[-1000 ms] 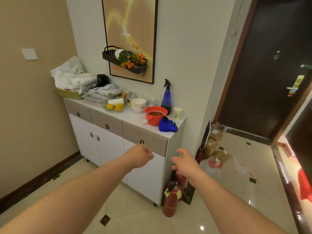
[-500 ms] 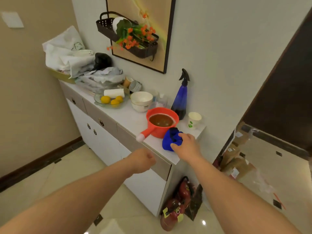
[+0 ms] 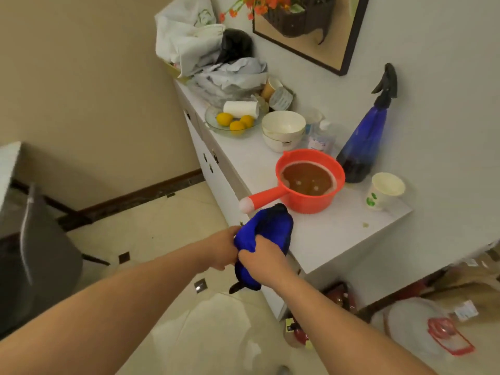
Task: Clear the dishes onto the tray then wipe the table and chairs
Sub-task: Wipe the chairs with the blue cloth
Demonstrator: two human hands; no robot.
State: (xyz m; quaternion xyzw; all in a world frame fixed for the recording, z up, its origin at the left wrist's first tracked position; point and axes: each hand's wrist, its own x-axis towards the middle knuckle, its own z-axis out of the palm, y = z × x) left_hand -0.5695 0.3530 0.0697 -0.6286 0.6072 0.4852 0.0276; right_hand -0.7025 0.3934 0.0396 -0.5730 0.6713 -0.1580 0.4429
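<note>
- The blue cloth (image 3: 266,234) is held bunched in both hands, in the air just off the front edge of the white worktop (image 3: 332,239), close below the handle of the orange ladle pot (image 3: 311,181).
- The left hand (image 3: 220,249) is closed on the cloth's left side, fingers curled into the fabric.
- The right hand (image 3: 261,262) is closed over the lower middle of the cloth, with a fold of blue hanging down beneath it.
- The orange ladle pot stands on the worktop holding brown liquid; its handle points toward the front edge, with a white tip at the end.
- Just behind the pot, against the wall, stands a blue spray bottle (image 3: 365,142) with a black trigger head.
- To the right of the pot, near the worktop's end, stands a white paper cup (image 3: 384,192) with a green print.
- Behind the pot on its left sit stacked white bowls (image 3: 282,131), nested one in the other.
- Further from the pot along the worktop, a glass dish (image 3: 232,124) carries three yellow fruits and a white roll.
- Past the dish, at the end of the worktop farthest from the pot, is a heap of white bags and crumpled cloth (image 3: 205,47).
- Well to the left of the pot, across the tiled floor, a dark chair back (image 3: 35,250) shows at the picture's edge.
</note>
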